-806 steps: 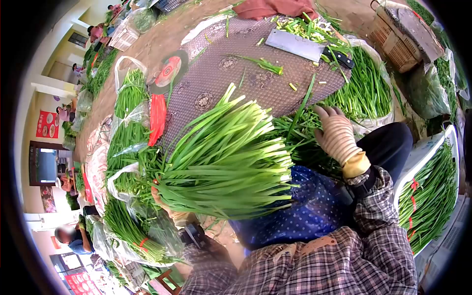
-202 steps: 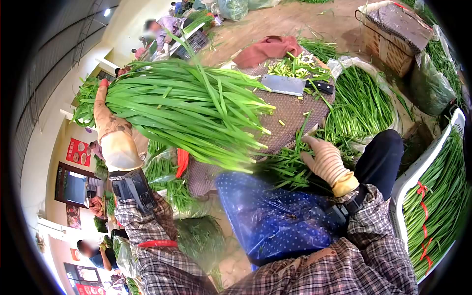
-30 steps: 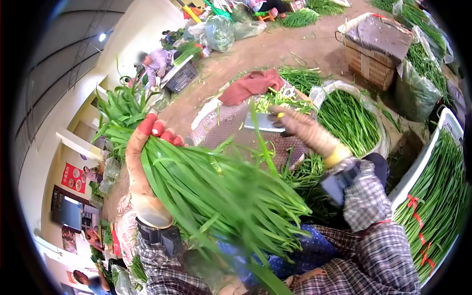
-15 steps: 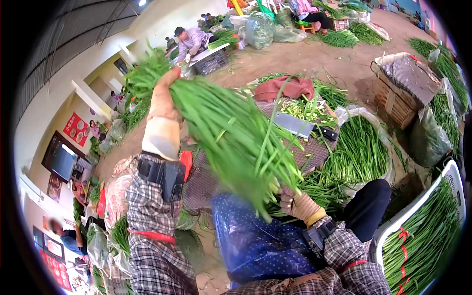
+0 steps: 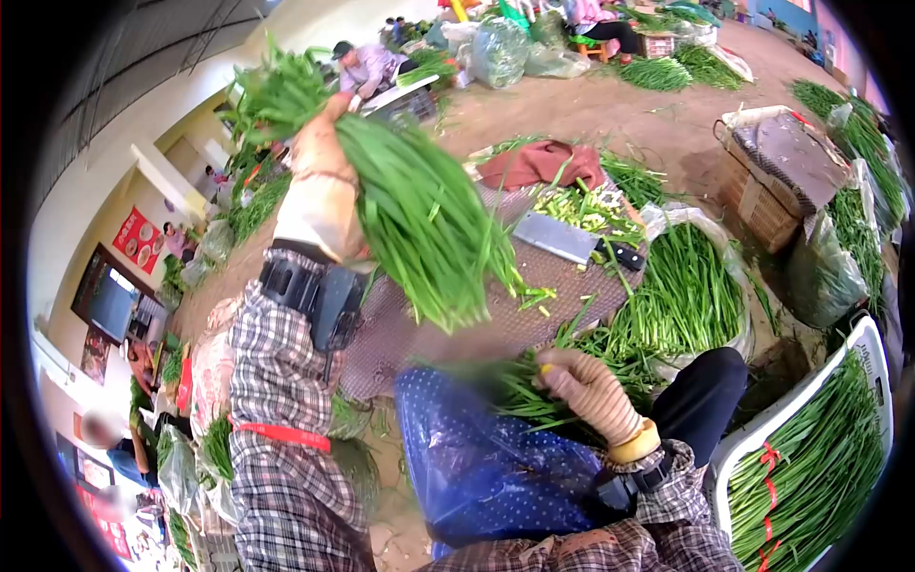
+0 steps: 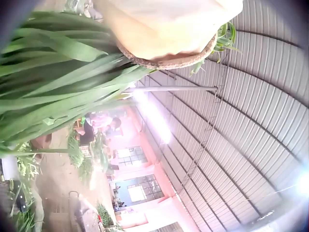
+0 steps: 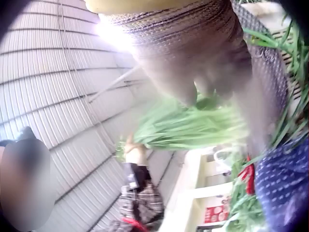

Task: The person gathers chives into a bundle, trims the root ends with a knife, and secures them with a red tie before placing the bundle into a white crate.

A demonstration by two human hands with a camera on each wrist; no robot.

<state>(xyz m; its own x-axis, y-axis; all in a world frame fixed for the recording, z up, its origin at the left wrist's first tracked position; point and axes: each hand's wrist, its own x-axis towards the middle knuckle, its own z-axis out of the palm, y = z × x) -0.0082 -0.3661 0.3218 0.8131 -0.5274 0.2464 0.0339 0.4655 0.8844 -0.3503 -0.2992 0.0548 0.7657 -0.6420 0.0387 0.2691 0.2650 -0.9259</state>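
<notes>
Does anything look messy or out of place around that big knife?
Yes, a little: pale cut stem pieces lie scattered on the patterned mat beside the cleaver, not neatly gathered, and a reddish cloth lies crumpled nearby. Nothing looks plainly damaged.

Green bunch (image 5: 419,219) now farther forward; right hand (image 5: 591,386) now apart from it

Plaid sleeves (image 5: 286,391) mix dark, white and pinkish lines; a red band (image 5: 283,436) rings the left one. Black devices (image 5: 334,305) are strapped near both wrists. The left glove (image 5: 324,153) has a cream cuff (image 5: 310,217), the striped right glove (image 5: 600,391) a yellow one (image 5: 637,443). Dark trousers (image 5: 713,386) show beside a blue, white-dotted lap covering (image 5: 496,477).
</notes>
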